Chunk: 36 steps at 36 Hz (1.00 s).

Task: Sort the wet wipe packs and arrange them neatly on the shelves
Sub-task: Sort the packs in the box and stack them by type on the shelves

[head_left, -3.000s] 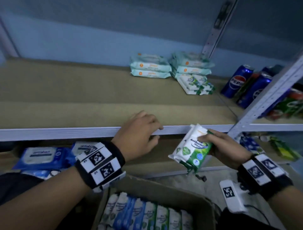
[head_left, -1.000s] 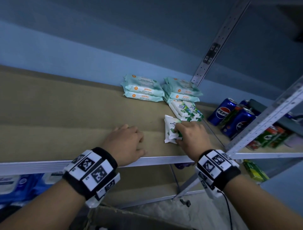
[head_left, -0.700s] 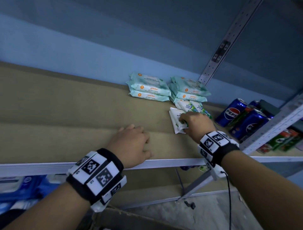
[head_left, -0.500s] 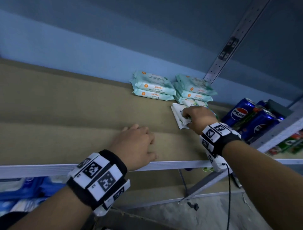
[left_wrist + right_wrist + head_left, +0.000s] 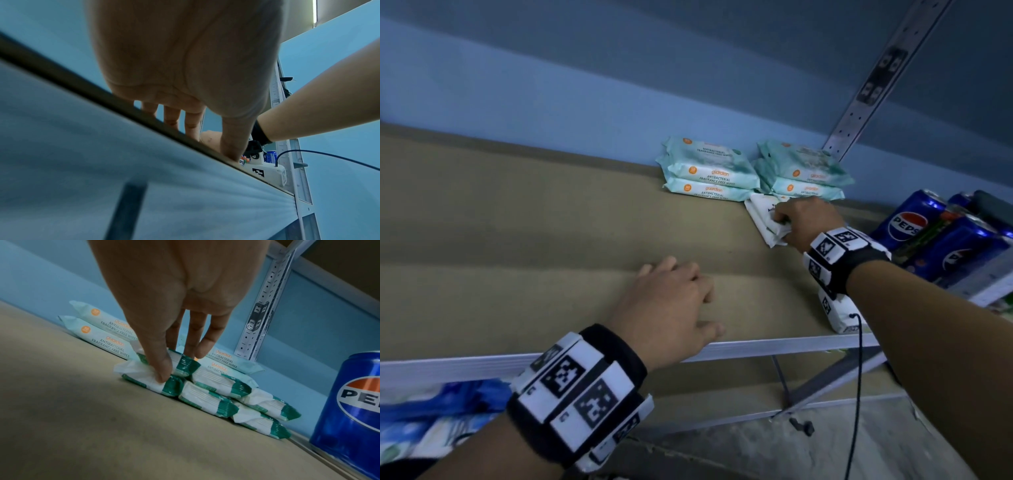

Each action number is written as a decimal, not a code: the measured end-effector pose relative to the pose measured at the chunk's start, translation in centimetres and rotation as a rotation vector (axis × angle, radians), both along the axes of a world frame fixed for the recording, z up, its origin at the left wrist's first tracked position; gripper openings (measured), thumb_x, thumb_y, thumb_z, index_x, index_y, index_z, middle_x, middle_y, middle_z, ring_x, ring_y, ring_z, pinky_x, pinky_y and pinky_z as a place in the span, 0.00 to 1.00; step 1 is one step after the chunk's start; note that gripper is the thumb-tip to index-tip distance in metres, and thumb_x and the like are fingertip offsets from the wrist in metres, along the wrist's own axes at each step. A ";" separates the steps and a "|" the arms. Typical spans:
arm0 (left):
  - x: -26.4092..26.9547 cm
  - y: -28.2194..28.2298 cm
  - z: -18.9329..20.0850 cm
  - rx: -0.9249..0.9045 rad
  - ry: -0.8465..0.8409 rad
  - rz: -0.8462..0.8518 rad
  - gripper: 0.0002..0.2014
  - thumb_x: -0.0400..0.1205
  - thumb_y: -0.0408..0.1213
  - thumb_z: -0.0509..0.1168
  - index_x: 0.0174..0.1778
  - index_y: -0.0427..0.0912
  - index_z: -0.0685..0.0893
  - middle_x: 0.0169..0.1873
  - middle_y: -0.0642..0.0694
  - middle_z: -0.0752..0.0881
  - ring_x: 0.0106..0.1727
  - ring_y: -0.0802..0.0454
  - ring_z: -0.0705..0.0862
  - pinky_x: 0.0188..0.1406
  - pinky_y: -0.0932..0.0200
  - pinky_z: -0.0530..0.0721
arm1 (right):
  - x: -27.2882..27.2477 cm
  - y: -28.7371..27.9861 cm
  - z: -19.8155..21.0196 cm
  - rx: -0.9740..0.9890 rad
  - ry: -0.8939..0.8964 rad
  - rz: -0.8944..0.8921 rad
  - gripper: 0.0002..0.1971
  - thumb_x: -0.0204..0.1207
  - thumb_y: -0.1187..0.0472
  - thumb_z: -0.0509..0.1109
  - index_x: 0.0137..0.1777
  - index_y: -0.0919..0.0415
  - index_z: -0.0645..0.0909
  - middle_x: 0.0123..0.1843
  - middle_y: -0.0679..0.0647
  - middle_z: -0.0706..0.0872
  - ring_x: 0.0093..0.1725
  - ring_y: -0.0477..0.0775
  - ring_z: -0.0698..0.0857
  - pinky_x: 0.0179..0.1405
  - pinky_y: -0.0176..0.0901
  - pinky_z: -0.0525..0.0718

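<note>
Right hand: the right hand point(image 5: 808, 219) gripped the green-and-white wipe packs point(image 5: 162, 378), thumb on the near side, fingers over the top; apparently two stacked packs, though the count was hard to confirm.
Pack location: on the tan shelf board point(image 5: 551, 240), at the left end of a row of like green-and-white packs point(image 5: 236, 395), touching its neighbour, just in front of the pale teal Guardian stacks point(image 5: 709, 171).
Why there: judged as sorting by kind; the small packs sat together in front and the larger teal ones behind, against the wall.
Why held so: the grip from above probably let the hand slide and square the packs against the row before letting go.
Long axis: flat on the board, running from shelf front towards the back wall, parallel with the row; crimped white end flap faced the shelf front, slightly left.
Left hand: the left hand point(image 5: 671, 308) lay palm down, fingers relaxed, on the shelf's front edge point(image 5: 774, 347), holding nothing; likely bracing the reach.
Neighbours: Pepsi cans point(image 5: 907, 222) stood right of the row, near but apart.
</note>
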<state>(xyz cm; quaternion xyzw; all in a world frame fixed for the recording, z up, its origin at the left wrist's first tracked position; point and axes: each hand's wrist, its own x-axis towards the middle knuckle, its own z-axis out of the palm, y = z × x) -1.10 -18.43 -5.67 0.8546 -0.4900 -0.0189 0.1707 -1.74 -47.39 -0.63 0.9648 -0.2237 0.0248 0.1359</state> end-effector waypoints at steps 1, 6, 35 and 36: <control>0.0 0.0 0.0 0.002 0.000 -0.001 0.23 0.78 0.68 0.59 0.62 0.58 0.77 0.60 0.60 0.76 0.64 0.55 0.70 0.66 0.53 0.69 | 0.1 0.0 0.0 0.000 0.004 -0.001 0.16 0.68 0.64 0.74 0.54 0.48 0.86 0.54 0.58 0.86 0.53 0.64 0.85 0.52 0.51 0.84; 0.0 -0.2 0.1 0.013 -0.003 -0.001 0.22 0.79 0.67 0.59 0.61 0.58 0.77 0.60 0.60 0.76 0.64 0.54 0.70 0.65 0.54 0.69 | -0.3 0.4 0.3 0.010 0.010 -0.006 0.16 0.69 0.63 0.75 0.56 0.48 0.85 0.55 0.58 0.86 0.54 0.64 0.84 0.53 0.53 0.85; -8.6 2.5 -1.7 -0.152 -0.128 -0.086 0.13 0.81 0.49 0.62 0.58 0.50 0.83 0.59 0.54 0.81 0.62 0.49 0.75 0.64 0.50 0.73 | -25.6 9.4 -4.9 0.462 -0.192 -0.053 0.25 0.71 0.60 0.75 0.70 0.54 0.80 0.56 0.54 0.90 0.56 0.60 0.86 0.53 0.44 0.80; -9.2 2.9 -2.0 -0.192 -0.134 -0.101 0.12 0.80 0.48 0.62 0.54 0.49 0.84 0.55 0.54 0.83 0.59 0.49 0.76 0.62 0.49 0.75 | -26.7 9.6 -6.0 0.485 -0.174 -0.065 0.25 0.71 0.60 0.75 0.70 0.54 0.80 0.56 0.55 0.90 0.55 0.59 0.86 0.52 0.43 0.80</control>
